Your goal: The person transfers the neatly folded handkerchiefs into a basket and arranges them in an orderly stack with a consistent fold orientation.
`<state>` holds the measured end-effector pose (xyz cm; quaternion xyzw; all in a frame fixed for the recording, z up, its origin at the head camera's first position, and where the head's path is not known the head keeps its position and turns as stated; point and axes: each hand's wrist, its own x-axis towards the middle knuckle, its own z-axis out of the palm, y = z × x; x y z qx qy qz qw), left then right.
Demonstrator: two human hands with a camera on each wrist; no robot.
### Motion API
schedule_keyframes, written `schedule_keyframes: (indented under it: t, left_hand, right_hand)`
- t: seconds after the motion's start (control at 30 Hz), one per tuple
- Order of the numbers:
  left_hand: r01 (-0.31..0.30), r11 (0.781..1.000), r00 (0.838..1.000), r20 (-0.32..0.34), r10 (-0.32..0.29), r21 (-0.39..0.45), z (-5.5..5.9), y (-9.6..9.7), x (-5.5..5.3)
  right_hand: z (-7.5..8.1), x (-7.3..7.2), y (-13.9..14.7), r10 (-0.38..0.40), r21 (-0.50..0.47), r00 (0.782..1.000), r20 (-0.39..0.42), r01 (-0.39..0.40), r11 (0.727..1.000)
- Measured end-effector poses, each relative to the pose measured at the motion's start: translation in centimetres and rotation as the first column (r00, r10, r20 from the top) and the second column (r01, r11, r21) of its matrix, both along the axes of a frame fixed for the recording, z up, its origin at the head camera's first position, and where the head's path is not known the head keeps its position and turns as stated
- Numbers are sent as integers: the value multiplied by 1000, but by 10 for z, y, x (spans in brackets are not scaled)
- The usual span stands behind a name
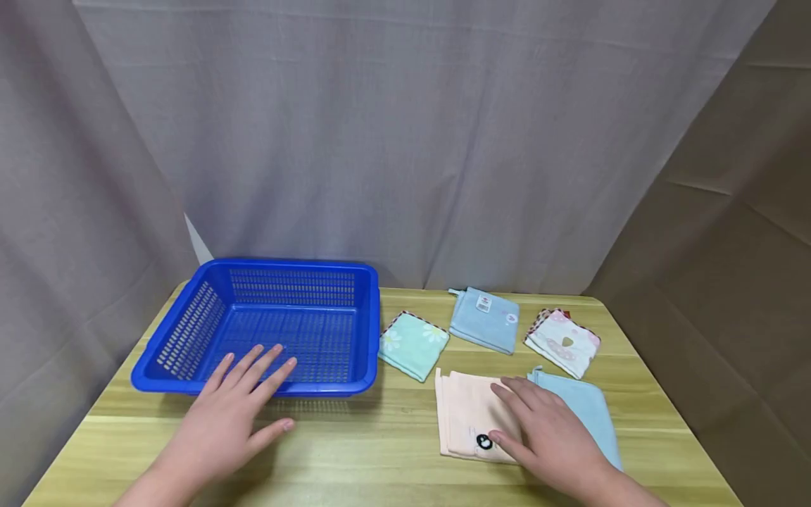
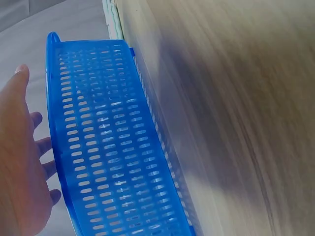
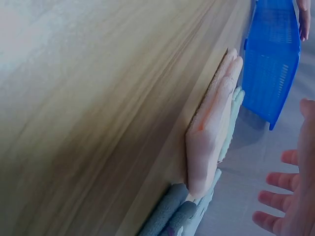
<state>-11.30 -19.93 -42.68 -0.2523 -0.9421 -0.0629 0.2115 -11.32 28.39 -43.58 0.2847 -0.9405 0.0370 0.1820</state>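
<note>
My left hand (image 1: 231,415) hovers over the near rim of a blue plastic basket (image 1: 370,338), its fingers spread and holding nothing. In the left wrist view the fingers overlap the rim of the basket (image 2: 110,132). My right hand (image 1: 548,429) is held above a folded peach towel (image 1: 469,401) with a round black motif, fingers relaxed. The right wrist view shows a gap between the fingers and the peach towel (image 3: 209,137). Partly under that hand in the head view lies a folded light blue towel (image 1: 589,408).
Behind the peach towel lie a mint towel (image 1: 412,345) with daisies, a blue towel (image 1: 484,320) with a label, and a white patterned towel (image 1: 564,341). All rest on the wooden table (image 1: 355,451). Grey curtains (image 1: 405,141) close off the back and sides.
</note>
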Motion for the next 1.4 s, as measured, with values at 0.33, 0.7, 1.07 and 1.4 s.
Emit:
schedule_keyframes:
  t: [0.33,0.7,1.07,1.4]
  left_hand:
    - [-48,999,998,32,48,-9,1,-11,1]
    - [-77,997,996,40,76,17,0,-21,-1]
    - [-106,994,993,47,105,25,-1,-29,-2]
    - [-109,993,993,45,107,42,1,-33,-4]
  right_hand:
    - [-1,2,-2,-66,5,997,27,66,998]
    - [-2,2,-1,-141,11,986,86,141,990]
    - [-2,0,-5,-255,27,956,146,254,967]
    - [-5,-4,-5,-352,49,912,211,349,936]
